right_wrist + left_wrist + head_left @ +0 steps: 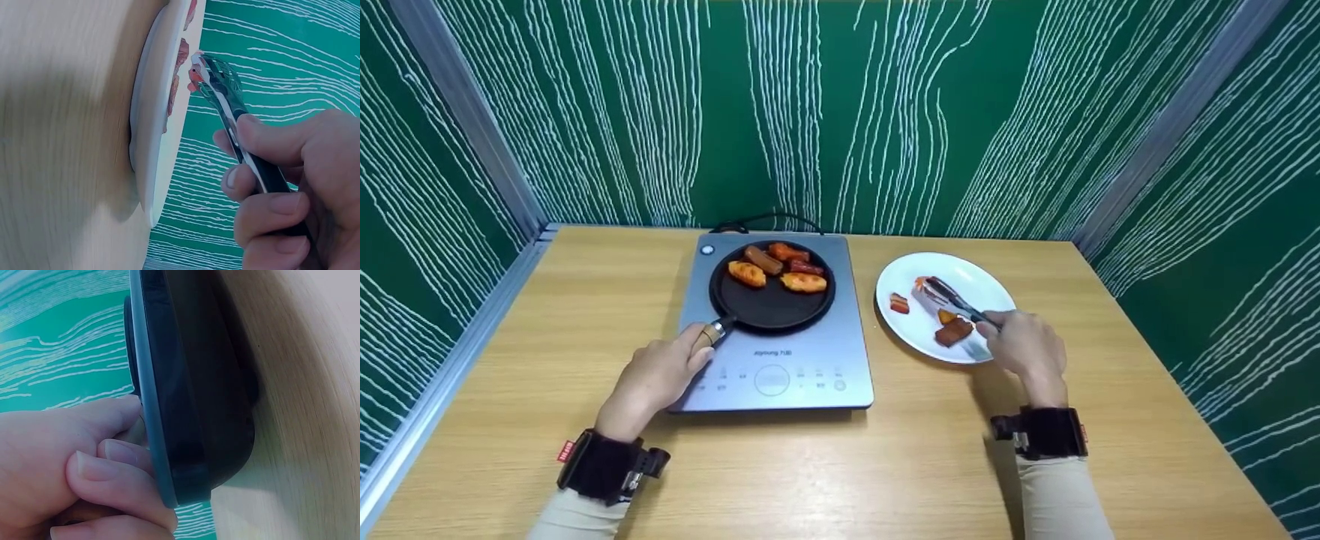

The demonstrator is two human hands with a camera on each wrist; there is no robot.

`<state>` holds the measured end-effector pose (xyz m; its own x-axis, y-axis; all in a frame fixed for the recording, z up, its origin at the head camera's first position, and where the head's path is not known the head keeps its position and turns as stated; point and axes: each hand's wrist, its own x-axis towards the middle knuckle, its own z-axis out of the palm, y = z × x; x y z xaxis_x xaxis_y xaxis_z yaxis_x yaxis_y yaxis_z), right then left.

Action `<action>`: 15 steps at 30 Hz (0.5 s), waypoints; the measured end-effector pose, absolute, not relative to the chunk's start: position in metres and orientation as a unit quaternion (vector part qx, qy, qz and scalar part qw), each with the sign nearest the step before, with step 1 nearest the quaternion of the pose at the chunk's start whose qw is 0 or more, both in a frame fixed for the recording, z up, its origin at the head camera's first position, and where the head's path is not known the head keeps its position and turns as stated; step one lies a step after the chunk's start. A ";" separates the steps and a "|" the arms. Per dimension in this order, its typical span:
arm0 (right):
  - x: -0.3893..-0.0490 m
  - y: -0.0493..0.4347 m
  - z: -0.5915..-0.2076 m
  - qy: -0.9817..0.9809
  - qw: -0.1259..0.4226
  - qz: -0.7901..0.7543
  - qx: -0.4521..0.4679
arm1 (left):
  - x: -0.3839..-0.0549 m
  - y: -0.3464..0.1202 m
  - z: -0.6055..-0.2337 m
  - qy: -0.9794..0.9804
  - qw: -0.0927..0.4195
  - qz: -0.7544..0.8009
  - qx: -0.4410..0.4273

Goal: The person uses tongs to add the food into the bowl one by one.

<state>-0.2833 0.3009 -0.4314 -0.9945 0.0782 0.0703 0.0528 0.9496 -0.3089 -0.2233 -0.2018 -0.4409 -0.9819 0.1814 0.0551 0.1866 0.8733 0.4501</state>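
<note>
A black frying pan (772, 300) sits on a grey induction cooktop (776, 367), with several browned and orange food pieces (786, 270) in it. My left hand (660, 371) grips the pan's wooden handle (706, 334); the left wrist view shows the fingers (107, 475) curled against the cooktop's edge (185, 410). My right hand (1024, 345) holds black tongs (956, 300) over a white plate (979, 285), their tips closed on a pale pink piece of food (924, 291). The right wrist view shows the tongs (225, 101) beside the plate's rim (147, 140). Other pieces (952, 330) lie on the plate.
The cooktop and plate stand on a wooden table (825, 465) enclosed by green patterned walls (840, 112). A black cable (769, 220) runs behind the cooktop. Bare wood stretches to the left of the cooktop and along the front edge.
</note>
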 end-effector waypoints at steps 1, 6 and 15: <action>-0.283 0.301 -0.430 -0.987 0.045 0.154 -0.029 | -0.223 -0.202 -0.441 -0.968 0.009 -0.233 -0.097; -0.279 0.294 -0.421 -0.984 0.074 0.162 -0.009 | -0.223 -0.202 -0.441 -0.967 0.016 -0.232 -0.103; -0.268 0.253 -0.403 -0.968 0.134 0.202 0.060 | -0.225 -0.202 -0.441 -0.968 -0.005 -0.236 -0.087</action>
